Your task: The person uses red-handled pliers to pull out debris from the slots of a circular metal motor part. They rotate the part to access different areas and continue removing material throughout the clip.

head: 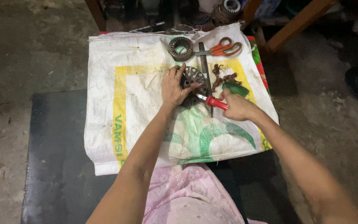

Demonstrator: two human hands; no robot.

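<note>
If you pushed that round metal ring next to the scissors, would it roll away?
Probably not: the ring lies flat on the sack, so a push would likely slide it. It looks like thick metal, so probably heavy for its size and stiff. Stood on its edge, it might roll. The scissors lie beside it and could block it.

free: bare sack (125,108) left of the left hand (172,88) and near edge | blocked: far side by ring core (180,48), scissors (222,48), flat file (206,72) | right: copper scraps (224,78), green piece (236,88) crowd the right hand (238,107)
</note>
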